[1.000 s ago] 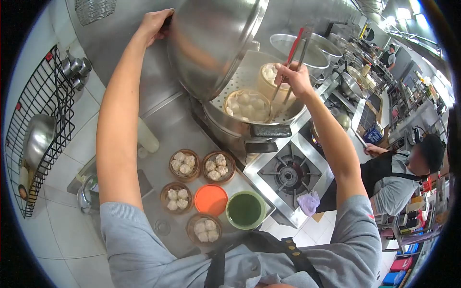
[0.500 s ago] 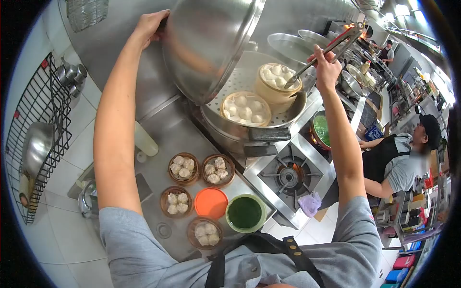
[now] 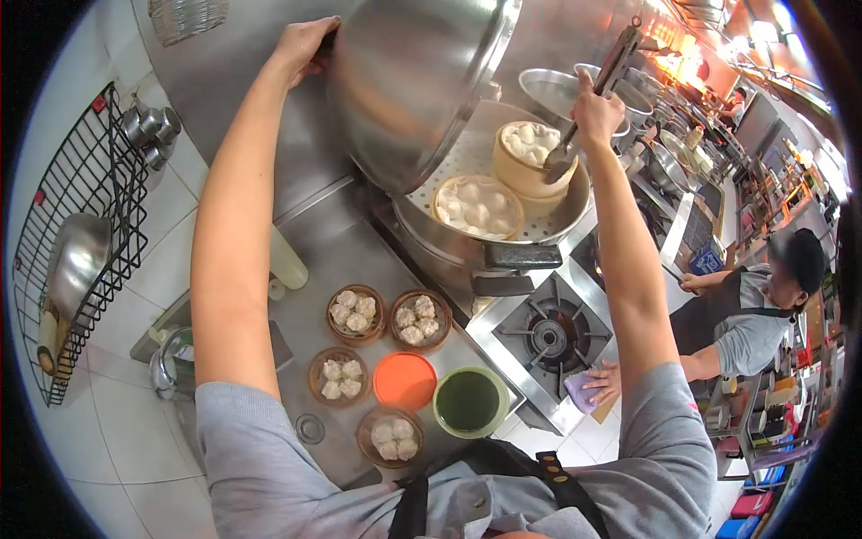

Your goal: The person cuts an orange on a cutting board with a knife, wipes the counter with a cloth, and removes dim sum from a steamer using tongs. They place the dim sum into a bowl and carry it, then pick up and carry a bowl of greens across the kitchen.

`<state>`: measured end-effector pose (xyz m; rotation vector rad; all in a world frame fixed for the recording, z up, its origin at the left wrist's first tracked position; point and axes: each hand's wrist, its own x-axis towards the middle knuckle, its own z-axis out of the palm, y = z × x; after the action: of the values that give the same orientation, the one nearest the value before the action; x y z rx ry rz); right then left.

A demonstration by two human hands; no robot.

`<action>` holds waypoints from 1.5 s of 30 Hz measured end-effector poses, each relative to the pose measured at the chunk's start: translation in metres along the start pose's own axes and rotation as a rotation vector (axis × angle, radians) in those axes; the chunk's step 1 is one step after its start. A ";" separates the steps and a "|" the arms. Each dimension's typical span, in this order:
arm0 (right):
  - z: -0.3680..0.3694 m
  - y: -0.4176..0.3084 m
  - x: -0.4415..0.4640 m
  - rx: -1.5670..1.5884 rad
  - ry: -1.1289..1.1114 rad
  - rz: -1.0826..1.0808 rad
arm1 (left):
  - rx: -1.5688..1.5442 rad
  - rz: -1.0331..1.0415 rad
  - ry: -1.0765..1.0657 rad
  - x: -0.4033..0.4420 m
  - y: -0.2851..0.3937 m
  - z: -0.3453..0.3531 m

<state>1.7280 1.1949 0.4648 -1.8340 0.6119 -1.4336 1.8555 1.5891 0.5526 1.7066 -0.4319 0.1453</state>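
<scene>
My left hand [image 3: 307, 47] is closed around the handle of a big domed metal lid [image 3: 409, 85], tilted up beside the steamer pot [image 3: 440, 234]. My right hand [image 3: 598, 115] grips metal tongs [image 3: 616, 61], whose tips are at the rim of the upper bamboo steamer basket [image 3: 537, 185]. White dumplings [image 3: 528, 142] fill that basket, which sits raised at the pot's right side. Beside it, a second basket of dumplings [image 3: 478, 207] rests on the perforated steamer tray [image 3: 453, 162].
Several small bamboo baskets of dumplings [image 3: 356, 314] stand on the metal counter with an orange lid [image 3: 404, 381] and a green tub of dark liquid [image 3: 470, 402]. A gas burner [image 3: 553, 334] is right of the pot. A co-worker [image 3: 745, 310] stands at right, one hand on a purple cloth [image 3: 584, 392].
The tongs have swung more upright, their tips still at the upper basket's rim. The co-worker's hand has reached the purple cloth. The near burner's flame no longer shows; large flames flare in the background.
</scene>
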 end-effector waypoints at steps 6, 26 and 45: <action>0.026 -0.042 -0.013 0.301 -0.178 -0.058 | 0.028 -0.008 -0.006 0.006 -0.012 -0.015; 0.059 -0.031 -0.003 0.524 -0.581 0.044 | -0.070 -0.019 -0.058 0.004 -0.001 -0.001; -0.282 -0.059 -0.051 -0.572 -0.870 -1.003 | 1.122 0.278 -0.829 -0.071 0.057 0.266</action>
<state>1.4393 1.1997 0.5138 -3.1666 -0.4824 -0.7819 1.7307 1.3378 0.5320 2.7753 -1.3894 -0.1791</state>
